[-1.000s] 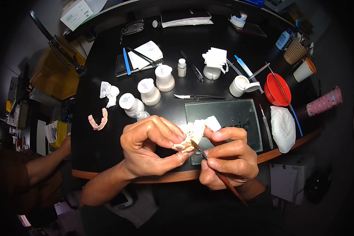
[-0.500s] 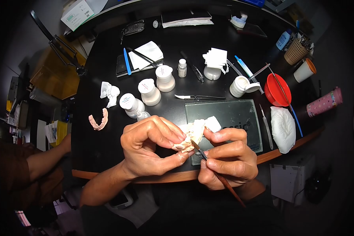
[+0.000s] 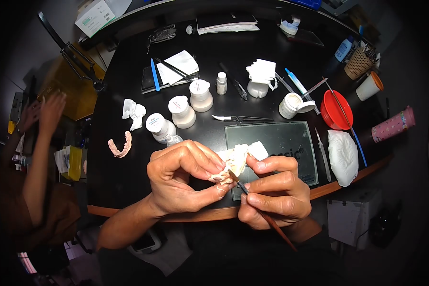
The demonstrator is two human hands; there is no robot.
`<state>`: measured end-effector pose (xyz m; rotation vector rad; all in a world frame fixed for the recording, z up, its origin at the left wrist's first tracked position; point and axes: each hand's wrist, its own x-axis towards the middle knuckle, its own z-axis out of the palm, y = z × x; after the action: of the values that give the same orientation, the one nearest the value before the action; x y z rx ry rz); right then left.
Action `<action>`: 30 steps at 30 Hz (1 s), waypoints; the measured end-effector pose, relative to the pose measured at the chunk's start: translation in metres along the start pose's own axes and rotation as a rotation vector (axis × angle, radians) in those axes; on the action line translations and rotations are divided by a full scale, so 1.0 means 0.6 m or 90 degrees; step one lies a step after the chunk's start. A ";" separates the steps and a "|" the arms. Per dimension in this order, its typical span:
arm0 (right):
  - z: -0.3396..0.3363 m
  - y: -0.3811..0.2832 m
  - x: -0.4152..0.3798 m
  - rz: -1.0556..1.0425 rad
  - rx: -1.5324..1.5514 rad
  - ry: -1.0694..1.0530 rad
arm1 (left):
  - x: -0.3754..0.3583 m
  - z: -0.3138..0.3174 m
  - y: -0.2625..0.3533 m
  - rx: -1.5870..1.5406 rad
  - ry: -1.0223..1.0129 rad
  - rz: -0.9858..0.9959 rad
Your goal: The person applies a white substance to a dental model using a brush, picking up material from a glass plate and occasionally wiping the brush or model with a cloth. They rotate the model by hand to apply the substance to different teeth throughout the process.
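Between its thumb and fingers my left hand (image 3: 183, 176) pinches a small cream and pinkish dental piece (image 3: 220, 177). My right hand (image 3: 279, 193) grips a thin tool with a reddish-brown handle (image 3: 277, 228), whose metal tip touches the piece. Crumpled off-white material (image 3: 237, 156) lies against the piece, with a white folded tissue (image 3: 258, 150) beside it near my right fingertips. Both hands are above the front edge of the dark table, partly over a glass plate (image 3: 291, 138). A pink U-shaped dental model (image 3: 120, 144) lies to the left.
White-capped bottles (image 3: 180, 112) stand behind my left hand. Tweezers (image 3: 243, 118) lie behind the glass plate. An open white jar (image 3: 288, 106), a red bowl (image 3: 337, 110), a white pouch (image 3: 343, 158) and a pink tumbler (image 3: 393, 125) are rightward. Another person's arm (image 3: 42, 143) is at far left.
The other person's arm at far left has risen, with both hands now showing. My hands hold nearly the same place; the tool and my right fingers have shifted very slightly.
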<state>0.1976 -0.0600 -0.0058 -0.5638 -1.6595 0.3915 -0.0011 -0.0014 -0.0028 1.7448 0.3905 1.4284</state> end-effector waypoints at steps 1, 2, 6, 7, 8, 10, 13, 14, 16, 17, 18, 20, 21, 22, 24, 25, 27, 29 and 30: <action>0.000 -0.001 0.000 -0.001 0.001 0.000 | 0.000 -0.001 0.000 0.001 -0.001 0.001; 0.000 -0.001 0.001 -0.003 0.002 -0.001 | 0.000 -0.001 0.000 0.002 -0.003 0.003; 0.001 0.001 0.000 -0.005 0.010 -0.006 | 0.001 -0.002 0.000 0.001 -0.003 0.006; 0.001 0.001 -0.001 -0.005 0.012 -0.005 | 0.001 -0.002 -0.001 0.002 -0.003 0.007; 0.001 0.001 -0.001 -0.004 0.014 -0.005 | 0.001 -0.001 -0.001 0.002 -0.003 0.009; 0.000 -0.001 -0.001 -0.001 0.008 0.002 | 0.001 -0.001 0.000 0.001 -0.001 0.009; 0.000 -0.001 0.000 0.000 0.001 0.005 | 0.001 -0.001 0.000 0.001 0.000 0.008; 0.000 -0.001 0.000 0.000 -0.002 0.005 | 0.001 -0.001 0.000 0.001 0.000 0.008; 0.001 0.000 -0.002 -0.001 -0.006 0.004 | 0.001 -0.001 -0.001 -0.002 -0.001 0.012; 0.002 0.001 -0.003 -0.002 -0.007 0.003 | 0.001 -0.001 -0.001 -0.004 -0.001 0.014; 0.002 0.001 -0.002 -0.005 -0.006 0.003 | 0.001 -0.001 0.000 -0.004 0.001 0.010; 0.001 0.002 -0.002 -0.010 -0.003 0.003 | 0.000 0.000 0.001 -0.006 0.006 0.002; 0.001 0.001 -0.002 -0.010 0.000 0.000 | -0.001 0.000 0.001 -0.007 0.007 0.000; 0.000 0.001 -0.001 -0.010 0.002 -0.004 | -0.001 0.001 0.001 -0.009 0.008 -0.002; -0.001 0.001 -0.001 -0.009 0.006 -0.009 | -0.002 0.000 0.001 -0.008 0.007 -0.002; -0.001 0.000 -0.001 -0.009 0.007 -0.010 | -0.001 -0.001 0.001 -0.007 0.006 -0.002; 0.000 0.001 -0.001 -0.009 0.005 -0.011 | -0.001 -0.001 0.000 -0.005 0.004 -0.001; 0.001 0.002 -0.001 -0.013 0.001 -0.009 | -0.001 -0.001 0.002 -0.003 0.002 -0.002; 0.002 0.002 -0.001 -0.011 0.001 -0.010 | 0.000 -0.002 0.001 -0.004 0.002 0.000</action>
<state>0.1969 -0.0593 -0.0072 -0.5456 -1.6777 0.3848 -0.0023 -0.0015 -0.0025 1.7374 0.3870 1.4302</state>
